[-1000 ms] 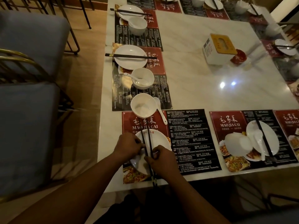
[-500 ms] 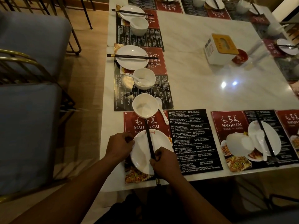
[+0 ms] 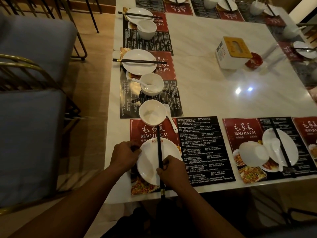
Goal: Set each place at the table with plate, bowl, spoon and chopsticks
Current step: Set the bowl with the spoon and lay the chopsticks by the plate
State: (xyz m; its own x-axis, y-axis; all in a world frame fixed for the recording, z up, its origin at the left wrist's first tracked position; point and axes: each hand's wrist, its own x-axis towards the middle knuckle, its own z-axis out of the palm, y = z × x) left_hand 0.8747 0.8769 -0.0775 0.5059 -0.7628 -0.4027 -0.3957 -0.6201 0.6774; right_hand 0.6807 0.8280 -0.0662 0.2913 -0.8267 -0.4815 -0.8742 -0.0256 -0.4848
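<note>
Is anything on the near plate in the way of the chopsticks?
Nothing visible: the plate is bare under the chopsticks, which the right hand pinches. The left hand grips only its left rim; the bowl sits beyond the plate.

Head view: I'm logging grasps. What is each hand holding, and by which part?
The right hand pinches the chopsticks near their lower end, over the plate's near edge. The left hand holds the plate by its left rim.

chopsticks [image 3: 159,152] across plate [image 3: 154,162], bowl [image 3: 152,112] behind, spoon [image 3: 170,120] right
</note>
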